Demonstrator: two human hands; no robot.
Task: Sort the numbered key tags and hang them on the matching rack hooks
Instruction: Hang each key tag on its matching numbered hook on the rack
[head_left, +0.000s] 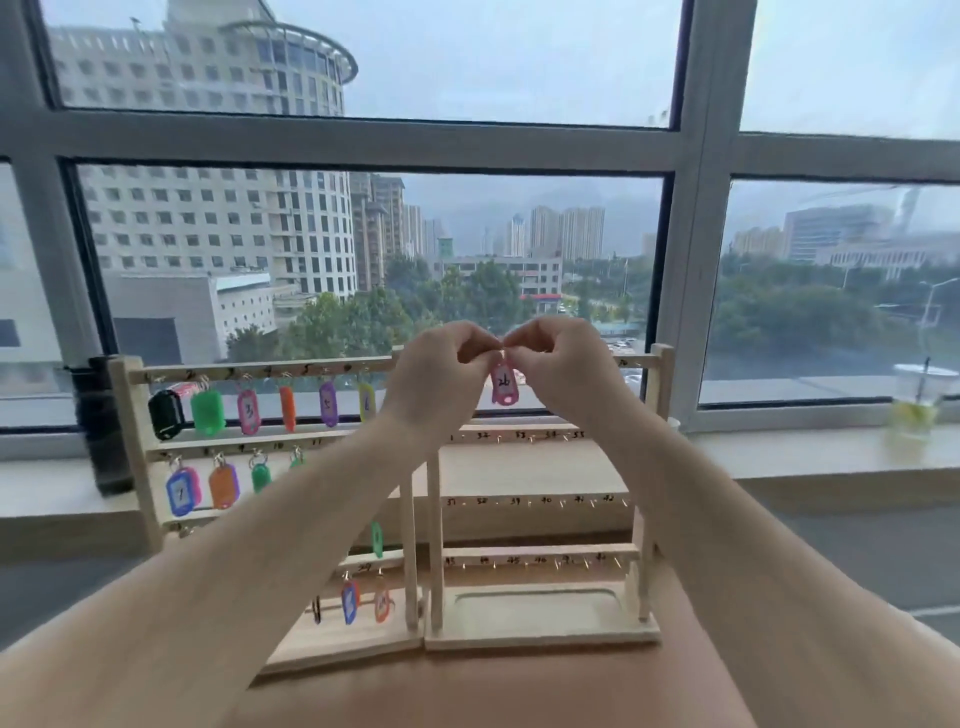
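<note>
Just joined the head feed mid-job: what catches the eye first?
The left hand and right hand meet at centre, pinching the ring of a pink tag marked 26 by the top rail of the right rack. At left, the left rack carries rows of bright tags; the right rack's lower hooks are bare.

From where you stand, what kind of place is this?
Probably a high-floor room, office or flat. The large window looks down on towers and treetops; wooden key racks stand before the sill, where an iced drink cup sits.
</note>
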